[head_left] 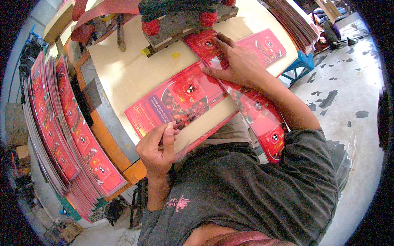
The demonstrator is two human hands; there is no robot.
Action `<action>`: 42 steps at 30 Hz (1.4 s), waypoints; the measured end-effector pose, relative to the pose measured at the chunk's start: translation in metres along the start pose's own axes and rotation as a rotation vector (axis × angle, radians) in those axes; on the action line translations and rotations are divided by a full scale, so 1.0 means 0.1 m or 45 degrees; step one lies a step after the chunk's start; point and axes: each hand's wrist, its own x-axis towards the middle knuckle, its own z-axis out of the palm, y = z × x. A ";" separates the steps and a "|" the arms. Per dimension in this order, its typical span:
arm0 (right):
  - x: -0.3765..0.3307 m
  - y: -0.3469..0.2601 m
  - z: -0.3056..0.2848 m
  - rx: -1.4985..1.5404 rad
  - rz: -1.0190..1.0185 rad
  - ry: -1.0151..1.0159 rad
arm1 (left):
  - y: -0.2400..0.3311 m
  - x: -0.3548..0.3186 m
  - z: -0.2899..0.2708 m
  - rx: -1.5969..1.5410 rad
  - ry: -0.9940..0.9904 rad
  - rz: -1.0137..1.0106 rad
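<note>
My left hand [158, 147] pinches the near corner of a clear plastic sleeve [193, 123] that lies over a red printed card [176, 100] on the pale worktable [123, 69]. My right hand [236, 61] presses flat on a long red printed strip in clear film [262, 119] that runs from under the press [180, 16] down over the table edge toward my lap. The fingers of that hand spread over the strip near the press base.
A thick stack of red printed cards [69, 123] leans at the left beside the orange table edge. Another red card [264, 45] lies at the far right of the table. A stack of sheets [293, 22] and a blue stool [301, 63] stand at right above the concrete floor.
</note>
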 end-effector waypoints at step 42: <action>0.05 -0.02 -0.04 -0.121 0.124 -0.107 | -0.02 -0.02 0.02 -0.012 0.017 -0.032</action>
